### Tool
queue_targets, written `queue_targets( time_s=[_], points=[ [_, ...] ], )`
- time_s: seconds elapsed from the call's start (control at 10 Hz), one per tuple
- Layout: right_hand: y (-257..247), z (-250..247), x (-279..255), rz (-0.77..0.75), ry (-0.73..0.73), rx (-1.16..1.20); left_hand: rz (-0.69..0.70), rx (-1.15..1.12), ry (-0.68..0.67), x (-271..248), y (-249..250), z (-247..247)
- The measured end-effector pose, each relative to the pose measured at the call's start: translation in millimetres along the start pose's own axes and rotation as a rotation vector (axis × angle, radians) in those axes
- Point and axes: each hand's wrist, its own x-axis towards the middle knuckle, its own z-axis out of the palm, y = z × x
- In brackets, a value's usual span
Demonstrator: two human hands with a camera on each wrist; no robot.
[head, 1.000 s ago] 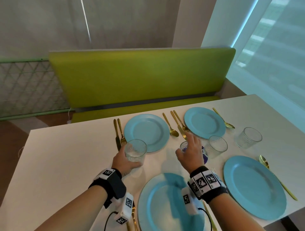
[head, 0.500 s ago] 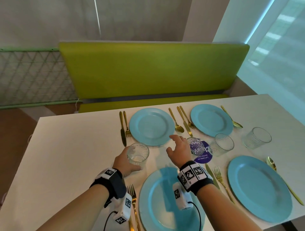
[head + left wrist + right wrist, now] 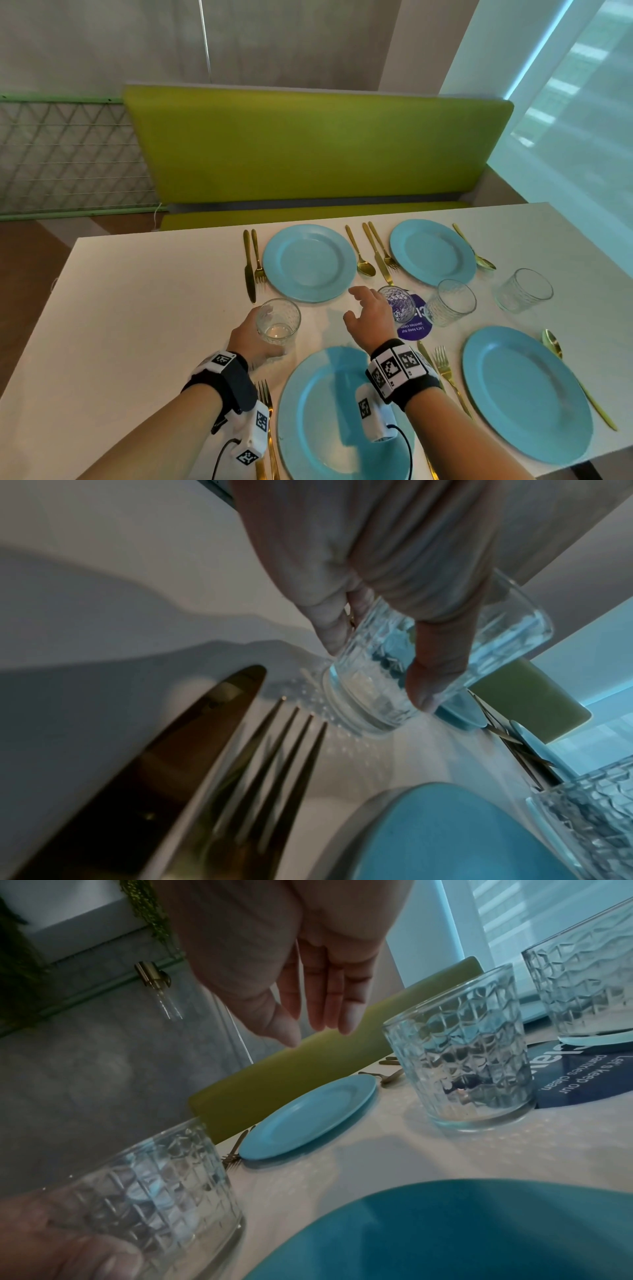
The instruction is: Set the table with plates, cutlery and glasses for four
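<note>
— What did my left hand (image 3: 251, 337) have?

— Its fingers and thumb were wrapped round a textured tumbler (image 3: 278, 323), its base on the white table (image 3: 137, 308), above the gold fork (image 3: 274, 753) and knife (image 3: 192, 739).

— And my right hand (image 3: 371, 317)?

— It hovered with loose, straight fingers and held nothing, just left of a second tumbler (image 3: 397, 303) by the purple sticker (image 3: 416, 323), beyond the near blue plate (image 3: 315, 411).

Blue plates (image 3: 309, 263), gold cutlery (image 3: 365, 253), green bench (image 3: 308, 147), white table (image 3: 137, 308)
</note>
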Motion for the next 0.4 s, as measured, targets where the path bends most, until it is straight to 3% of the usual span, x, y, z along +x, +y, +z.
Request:
queue_targets(
  time_s=[0.4],
  points=[
    [-1.4, -0.3, -11.6, 0.06, -0.011, -0.005, -0.052, -0.011, 0.019, -4.1, -4.6, -6.3]
  ],
)
